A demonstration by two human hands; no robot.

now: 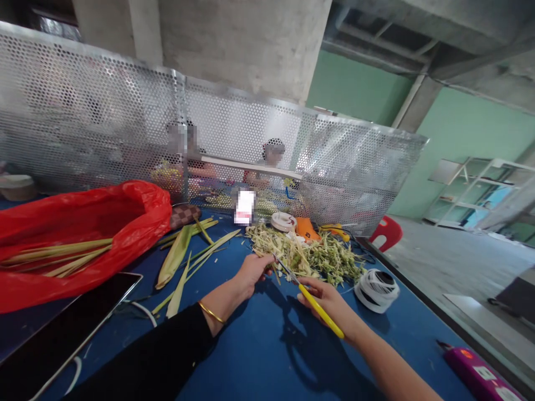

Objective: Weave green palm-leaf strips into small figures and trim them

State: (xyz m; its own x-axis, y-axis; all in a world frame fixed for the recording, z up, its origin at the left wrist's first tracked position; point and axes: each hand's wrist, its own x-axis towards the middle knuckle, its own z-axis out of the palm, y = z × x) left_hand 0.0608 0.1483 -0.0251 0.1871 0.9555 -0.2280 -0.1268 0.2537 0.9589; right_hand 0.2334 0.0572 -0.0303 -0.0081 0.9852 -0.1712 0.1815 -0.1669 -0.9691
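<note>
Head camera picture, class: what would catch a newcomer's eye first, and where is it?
The bright red plastic bag on the left of the blue table, with long green leaves poking out of its mouth. In the middle, the right hand holds yellow-handled scissors beside the left hand, at the edge of a heap of pale green trimmings. A perforated metal screen runs along the far side of the table.

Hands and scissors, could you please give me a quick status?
Left hand pinching a leaf piece. Right hand gripping yellow scissors, blades at the trimmings pile. White tape roll beside right hand.
</note>
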